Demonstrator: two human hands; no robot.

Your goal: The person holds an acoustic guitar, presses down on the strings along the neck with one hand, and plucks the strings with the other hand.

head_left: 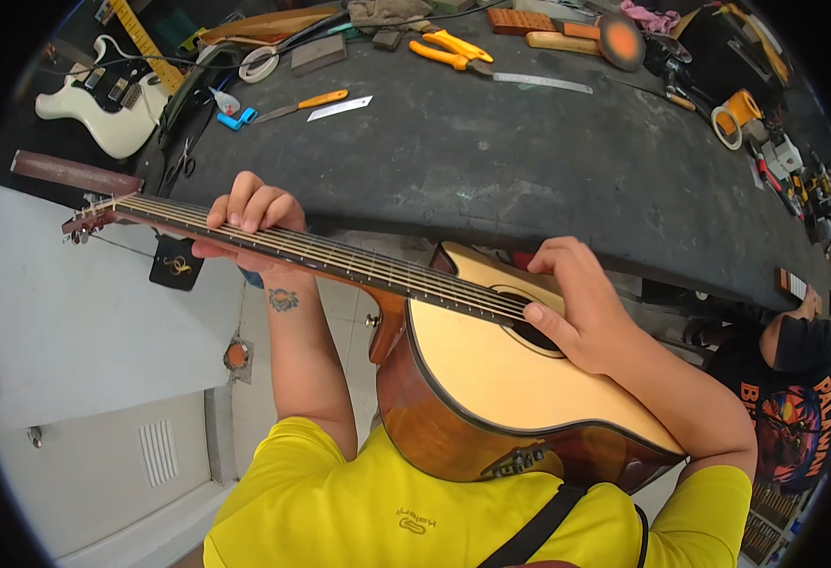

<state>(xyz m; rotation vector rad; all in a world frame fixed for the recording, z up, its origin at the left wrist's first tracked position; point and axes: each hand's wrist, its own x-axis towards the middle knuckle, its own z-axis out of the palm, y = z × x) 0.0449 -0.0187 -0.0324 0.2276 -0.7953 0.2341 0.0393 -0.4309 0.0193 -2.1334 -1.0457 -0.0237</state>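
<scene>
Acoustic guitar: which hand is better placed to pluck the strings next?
Probably the right hand: it is at the sound hole, close to the strings, while the left hand is wrapped around the neck.

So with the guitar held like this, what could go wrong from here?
The headstock appears close to the reddish-brown bar in this view, so a swing of the neck might knock it. The guitar body also lies near the edge of the workbench and could get scraped. If the left hand loosened, the headstock end might dip.
</scene>
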